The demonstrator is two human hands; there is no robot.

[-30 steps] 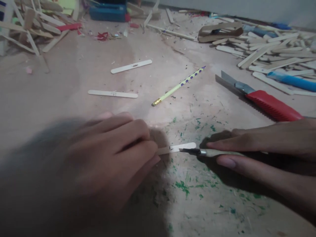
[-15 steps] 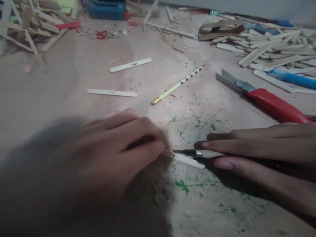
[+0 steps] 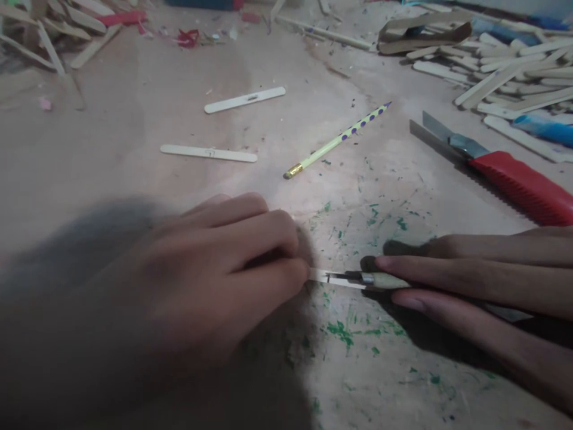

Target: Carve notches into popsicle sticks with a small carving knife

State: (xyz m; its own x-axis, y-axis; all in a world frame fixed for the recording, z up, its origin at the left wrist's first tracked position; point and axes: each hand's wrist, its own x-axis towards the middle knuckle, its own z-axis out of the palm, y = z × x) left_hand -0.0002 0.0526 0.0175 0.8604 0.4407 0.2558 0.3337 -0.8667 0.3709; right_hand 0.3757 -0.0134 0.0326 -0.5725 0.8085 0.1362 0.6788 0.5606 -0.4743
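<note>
My left hand (image 3: 233,269) pins down a popsicle stick (image 3: 319,275), whose covered end disappears under its fingers. A dark pencil mark crosses the stick just past the fingertips. My right hand (image 3: 465,280) grips a small carving knife (image 3: 391,280) with a pale wooden handle, a metal collar and a dark, narrow blade. That blade lies over the stick, its tip at the mark. Beyond the hands, a pale green pencil (image 3: 331,144) with purple dots rests on the table. Two more popsicle sticks lie apart: one with a drawn mark (image 3: 233,156), one with a dark slot (image 3: 230,104).
A red-handled utility knife (image 3: 519,179), blade out, lies at the right. Behind it spreads a pile of popsicle sticks (image 3: 528,77) with a blue tube (image 3: 546,130) and a brown cardboard loop (image 3: 421,33). More sticks (image 3: 54,36) are heaped at the far left. Green scratches mark the tabletop (image 3: 358,370).
The carving knife's blade has come over the stick, from beside it to the pencil mark. The stick has turned to lie nearly level. The view has tipped slightly down.
</note>
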